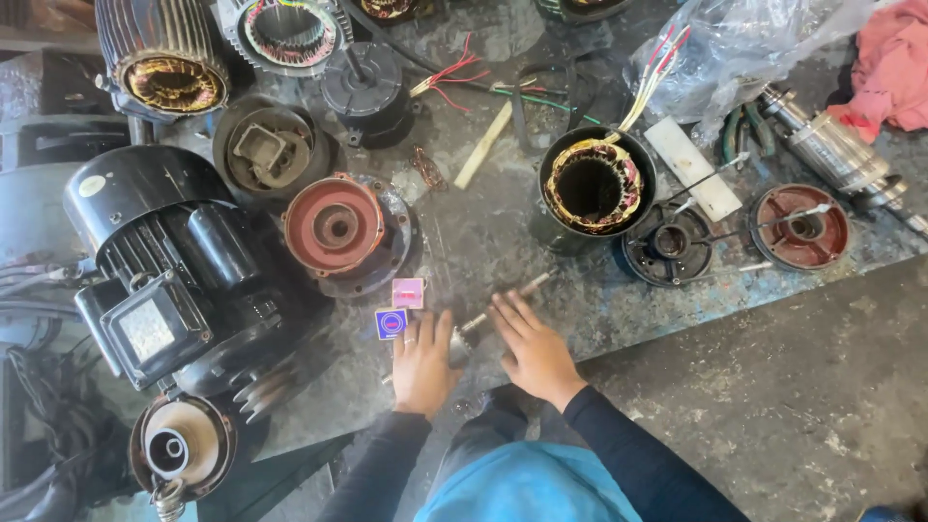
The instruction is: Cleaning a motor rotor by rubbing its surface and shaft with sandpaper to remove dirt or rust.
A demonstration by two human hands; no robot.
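Left hand [422,360] and right hand [535,350] flat, fingers loose, on metal shaft [503,300] — small boxes [399,307], red end cover [335,225] beside.

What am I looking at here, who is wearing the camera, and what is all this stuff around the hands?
This is one picture from a camera worn on a person's head, looking down at their own two bare hands over a grimy metal work surface. No robot is involved.

The left hand and the right hand rest flat on the surface, both touching a thin metal shaft that lies between them. Neither hand seems closed around it.

Just above the left hand lie two small boxes: a blue one and a pink one.

Around them are electric motor parts. A big black motor sits at the left, a red round end cover beside it, and an open motor shell with copper windings stands farther back. A second red cover lies at the right, near a pink cloth.
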